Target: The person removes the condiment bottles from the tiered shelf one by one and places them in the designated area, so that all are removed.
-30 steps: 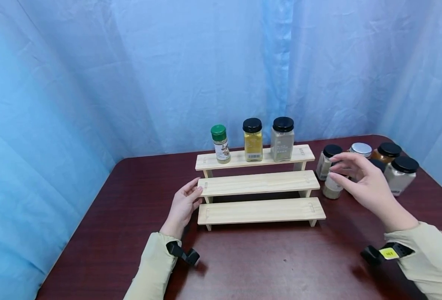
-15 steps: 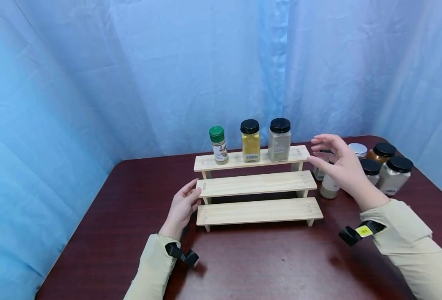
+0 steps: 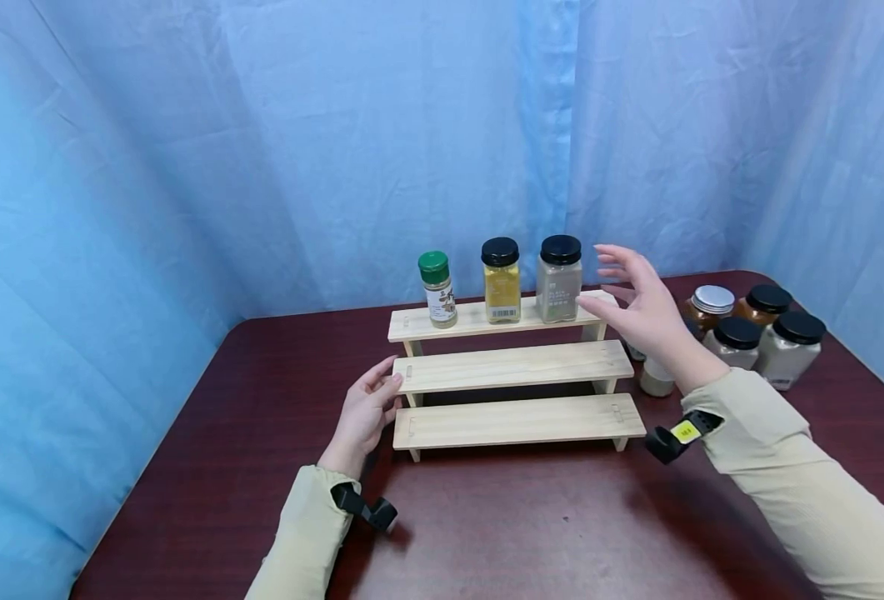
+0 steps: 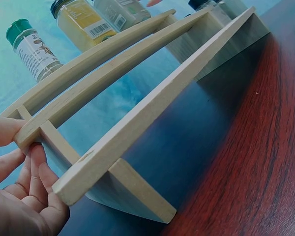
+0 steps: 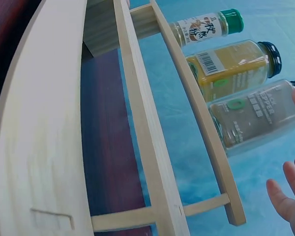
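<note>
A three-tier wooden display rack [image 3: 512,367] stands on the table. My left hand [image 3: 359,417] grips the left end of its middle tier, thumb on top and fingers below in the left wrist view. On the top tier stand a green-capped spice bottle [image 3: 440,300], a black-lidded jar of yellow powder [image 3: 502,292] and a black pepper jar [image 3: 559,287]. Beside the pepper jar is my right hand [image 3: 640,312], its fingers spread and holding nothing. Its thumb tip is close to the jar's right side; I cannot tell if they touch.
Right of the rack, several more jars are grouped, including a silver-lidded one [image 3: 711,307], a black-lidded orange one [image 3: 766,305] and a pale one [image 3: 789,354]. My right forearm partly covers this group. A blue curtain [image 3: 382,150] hangs behind the dark red table [image 3: 486,525].
My right hand has moved left and away from me, from above the grouped jars to beside the black pepper jar. The left hand keeps its grip on the rack.
</note>
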Demonstrator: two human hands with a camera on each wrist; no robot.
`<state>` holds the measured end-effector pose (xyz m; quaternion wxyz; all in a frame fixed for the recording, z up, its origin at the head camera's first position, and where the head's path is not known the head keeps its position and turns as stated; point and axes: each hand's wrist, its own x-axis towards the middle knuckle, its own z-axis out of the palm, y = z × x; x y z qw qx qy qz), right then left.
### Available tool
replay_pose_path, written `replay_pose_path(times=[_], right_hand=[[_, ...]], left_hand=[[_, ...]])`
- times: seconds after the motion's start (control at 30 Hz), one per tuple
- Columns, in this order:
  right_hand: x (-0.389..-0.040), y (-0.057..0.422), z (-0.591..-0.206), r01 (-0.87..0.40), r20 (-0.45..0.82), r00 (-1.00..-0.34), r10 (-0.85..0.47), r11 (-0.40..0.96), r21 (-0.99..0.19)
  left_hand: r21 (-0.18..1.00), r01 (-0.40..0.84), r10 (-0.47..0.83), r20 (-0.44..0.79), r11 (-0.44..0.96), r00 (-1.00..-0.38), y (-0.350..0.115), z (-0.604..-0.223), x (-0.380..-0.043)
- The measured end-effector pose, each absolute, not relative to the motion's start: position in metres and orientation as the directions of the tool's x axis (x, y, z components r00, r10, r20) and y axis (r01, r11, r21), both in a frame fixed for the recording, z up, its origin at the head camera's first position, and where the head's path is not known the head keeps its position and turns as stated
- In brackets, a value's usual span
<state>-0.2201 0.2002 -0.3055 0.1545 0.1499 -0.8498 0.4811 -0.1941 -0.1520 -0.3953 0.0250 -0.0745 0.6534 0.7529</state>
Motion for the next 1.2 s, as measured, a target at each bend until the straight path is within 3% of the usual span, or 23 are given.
replay_pose_path(times=[1.2], right_hand=[[-0.240, 0.176, -0.314, -0.432, 0.399, -0.900, -0.175, 0.472, -0.769]], left_hand=[[0.979, -0.139, -0.064, -0.149, -0.146, -0.987, -0.152, -0.395, -0.193]])
